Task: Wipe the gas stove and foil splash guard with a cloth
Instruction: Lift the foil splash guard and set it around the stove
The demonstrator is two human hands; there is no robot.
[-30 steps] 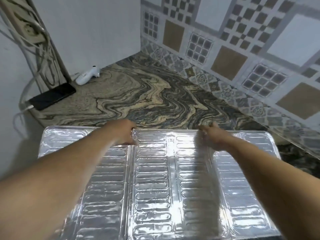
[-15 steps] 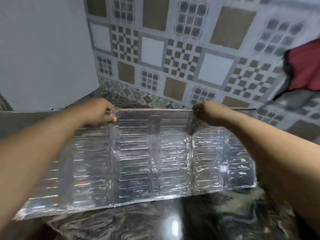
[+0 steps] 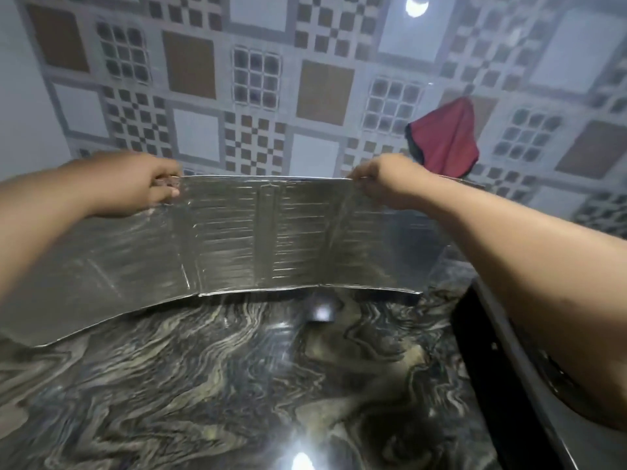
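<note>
The silver foil splash guard (image 3: pixel 244 239) stands upright on the marbled countertop (image 3: pixel 210 378), its folded panels bent around in a shallow curve. My left hand (image 3: pixel 135 184) grips its top edge near the left fold. My right hand (image 3: pixel 383 181) pinches the top edge near the right fold. A red cloth (image 3: pixel 444 140) hangs on the tiled wall behind my right hand. The black edge of the gas stove (image 3: pixel 488 351) shows at the lower right, partly under my right forearm.
A patterned tiled wall (image 3: pixel 258 79) rises right behind the guard. A plain white wall (image 3: pixel 20 96) closes the left side. Lamp glare reflects off the glossy countertop at the bottom middle.
The guard went from lying flat to standing upright on the countertop near the tiled wall. Both hands kept hold of its top edge. The view swung to the right, revealing the red cloth.
</note>
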